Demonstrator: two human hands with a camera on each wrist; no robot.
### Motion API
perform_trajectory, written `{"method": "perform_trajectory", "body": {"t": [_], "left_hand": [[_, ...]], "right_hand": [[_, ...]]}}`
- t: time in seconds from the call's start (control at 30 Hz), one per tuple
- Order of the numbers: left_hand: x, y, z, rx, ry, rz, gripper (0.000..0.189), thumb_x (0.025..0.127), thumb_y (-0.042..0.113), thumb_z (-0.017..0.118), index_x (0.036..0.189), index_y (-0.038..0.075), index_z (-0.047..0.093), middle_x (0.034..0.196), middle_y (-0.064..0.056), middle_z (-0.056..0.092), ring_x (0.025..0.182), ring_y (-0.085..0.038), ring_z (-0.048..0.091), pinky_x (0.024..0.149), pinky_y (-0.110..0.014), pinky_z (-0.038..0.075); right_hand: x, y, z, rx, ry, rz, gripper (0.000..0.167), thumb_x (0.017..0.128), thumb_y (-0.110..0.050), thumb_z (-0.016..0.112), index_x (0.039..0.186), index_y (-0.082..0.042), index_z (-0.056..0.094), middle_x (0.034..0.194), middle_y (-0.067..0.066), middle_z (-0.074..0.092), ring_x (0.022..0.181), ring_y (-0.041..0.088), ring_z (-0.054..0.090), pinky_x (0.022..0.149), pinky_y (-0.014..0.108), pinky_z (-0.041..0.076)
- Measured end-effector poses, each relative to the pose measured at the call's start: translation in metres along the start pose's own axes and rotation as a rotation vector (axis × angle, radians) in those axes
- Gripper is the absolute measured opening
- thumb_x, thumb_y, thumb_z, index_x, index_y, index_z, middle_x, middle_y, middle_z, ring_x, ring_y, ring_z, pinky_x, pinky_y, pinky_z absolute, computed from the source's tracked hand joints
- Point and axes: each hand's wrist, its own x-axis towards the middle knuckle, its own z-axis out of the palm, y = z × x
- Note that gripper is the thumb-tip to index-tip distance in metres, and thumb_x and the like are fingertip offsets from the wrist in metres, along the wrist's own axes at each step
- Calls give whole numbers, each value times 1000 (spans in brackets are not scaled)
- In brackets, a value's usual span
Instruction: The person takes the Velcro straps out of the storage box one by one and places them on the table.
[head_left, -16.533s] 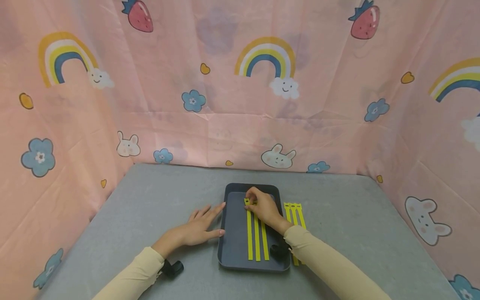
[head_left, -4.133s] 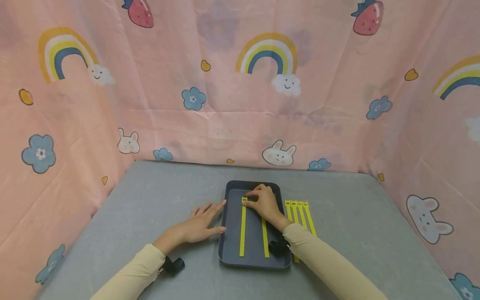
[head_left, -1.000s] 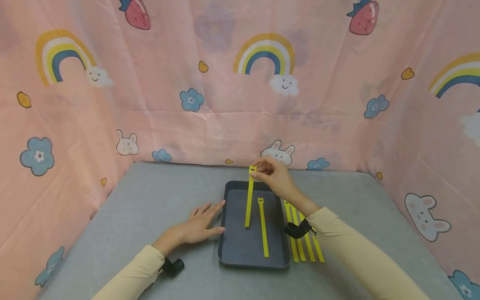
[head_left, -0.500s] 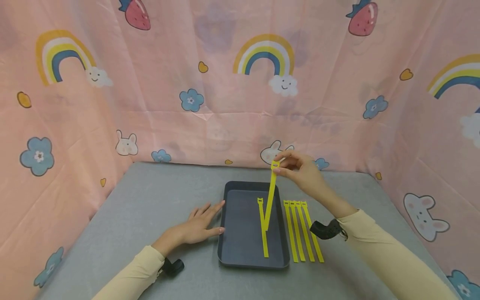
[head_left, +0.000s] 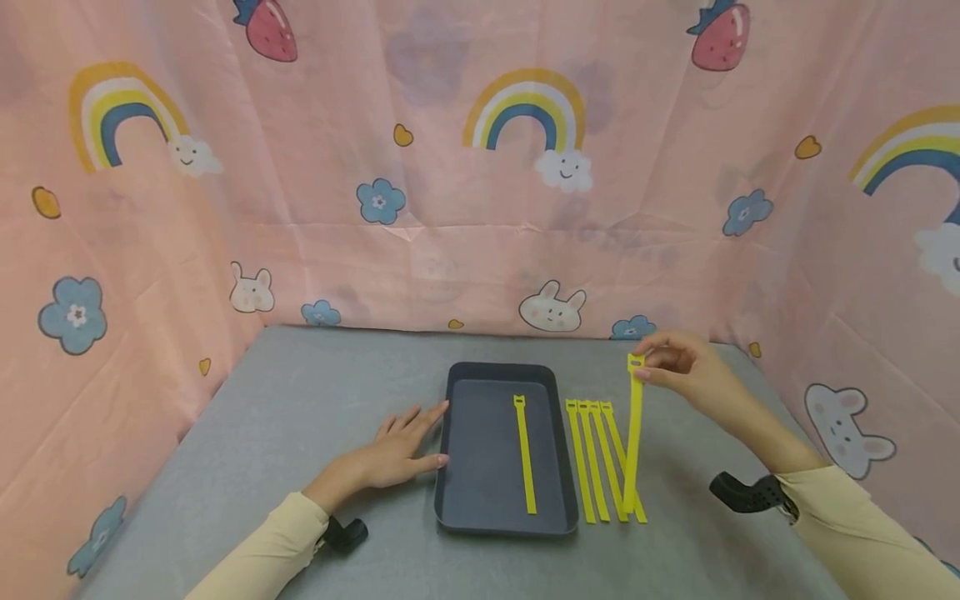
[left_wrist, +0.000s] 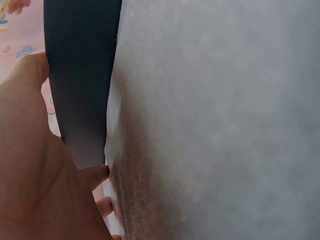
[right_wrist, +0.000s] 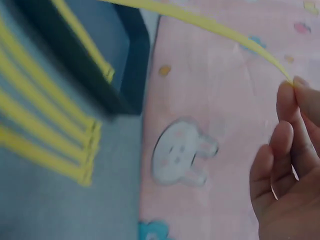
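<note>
My right hand [head_left: 690,371] pinches a yellow cable tie [head_left: 633,433] by its slotted head, between thumb and index finger. The tie hangs down right of the tray, its lower end in front of the rightmost tie of a row of several yellow cable ties [head_left: 581,458]. In the right wrist view the held tie [right_wrist: 210,22] bows away from the fingertips. One yellow cable tie [head_left: 526,458] lies lengthwise in the dark grey tray [head_left: 472,467]. My left hand [head_left: 393,450] is spread, its fingertips and thumb touching the tray's left side; the left wrist view shows them against the tray wall [left_wrist: 82,75].
The grey table [head_left: 315,392] reaches back to a pink patterned curtain [head_left: 435,267], which also stands at both sides. The tray's raised rim separates the tie inside from the row outside. A black wrist camera [head_left: 750,493] sits on the right forearm.
Over the last second the right hand carried the held tie from above the tray rightward past the row. Earlier, three ties lay in the tray; one lies there now. The left hand stayed put.
</note>
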Motion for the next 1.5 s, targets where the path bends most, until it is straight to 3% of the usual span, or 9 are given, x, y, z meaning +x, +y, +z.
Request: {"method": "perform_trajectory", "body": {"t": [0.27, 0.5, 0.67, 0.87, 1.0, 1.5], "left_hand": [[0, -3, 3, -19, 28, 24, 86, 94, 68, 47, 160, 33, 6, 168, -6, 17, 155, -40, 8, 120, -66, 0], [2, -5, 4, -19, 16, 3, 85, 94, 68, 47, 160, 36, 2, 169, 2, 12, 157, -33, 3, 121, -63, -2], [3, -6, 5, -15, 24, 28, 86, 93, 71, 44, 160, 35, 3, 169, 0, 13, 156, -36, 4, 120, -65, -1], [2, -2, 2, -6, 22, 27, 86, 94, 69, 46, 160, 33, 4, 168, -3, 14, 156, -37, 5, 121, -65, 0], [1, 0, 0, 0, 17, 21, 85, 95, 66, 47, 161, 32, 5, 168, -1, 14, 156, -35, 6, 121, -65, 1], [3, -4, 4, 5, 14, 19, 85, 95, 66, 47, 161, 32, 4, 169, 0, 13, 156, -36, 5, 121, -65, 1]], "right_hand": [[-18, 46, -13, -62, -90, 125, 35, 97, -29, 65, 123, -7, 58, 99, -6, 71, 94, 2, 65, 83, 20, 51], [-11, 95, -1, -52, -88, 161, 37, 95, -34, 66, 123, -9, 60, 102, -1, 71, 94, 4, 64, 85, 27, 51], [-2, 118, 11, -70, -71, 177, 40, 94, -36, 68, 123, -9, 62, 105, 6, 71, 91, 4, 65, 82, 34, 53], [11, 137, 21, -111, -61, 162, 37, 94, -31, 68, 121, -6, 64, 106, 13, 72, 86, 5, 65, 74, 28, 51], [18, 145, 27, -168, -35, 177, 35, 93, -32, 69, 119, -7, 66, 103, 11, 73, 84, 7, 63, 71, 27, 47], [33, 153, 41, -229, -17, 155, 24, 92, -19, 70, 113, -7, 70, 95, 9, 73, 82, 9, 61, 69, 25, 45]]}}
